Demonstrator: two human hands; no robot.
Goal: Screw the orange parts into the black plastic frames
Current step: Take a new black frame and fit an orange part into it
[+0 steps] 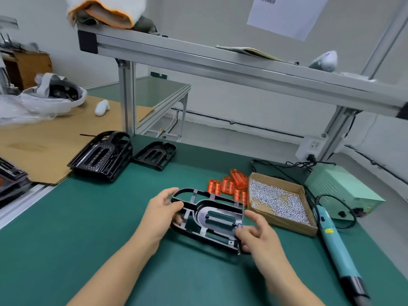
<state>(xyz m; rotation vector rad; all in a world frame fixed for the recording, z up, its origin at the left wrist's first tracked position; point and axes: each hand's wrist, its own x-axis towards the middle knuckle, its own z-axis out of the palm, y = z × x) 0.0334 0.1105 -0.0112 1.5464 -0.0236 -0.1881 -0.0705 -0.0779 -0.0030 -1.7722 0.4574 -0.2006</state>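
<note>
A green tabletop [88, 228] fills the near scene, with an aluminium shelf rail [220, 65] crossing above its far side. A sheet of cardboard [44, 146] covers the far left. On the far right stands a pale green power supply box [344, 191]; its markings are too small to read.

Both forearms reach in from the near edge and meet over the middle of the tabletop. Between them lies a black plastic frame [212, 219], tilted slightly, its rounded end to the left. The left hand [161, 213] grips that rounded end, thumb on top of the rim and fingers curled beneath. The right hand [258, 237] holds the near right corner, fingers bent around the edge and thumb against the side.

A stack of black frames [101, 155] sits at the far left on the cardboard's edge, with a single black frame [155, 154] just beside it on the right. A light blue electric screwdriver [335, 246] lies along the right side, untouched; its label cannot be read. A shallow cardboard tray [306, 226] full of small silver screws [276, 202] rests right of the held frame. The orange parts [229, 186] lie in a loose cluster just beyond the held frame, touching the tray's left wall. A paper on the wall [287, 16] bears a QR code, partly cut off.
</note>
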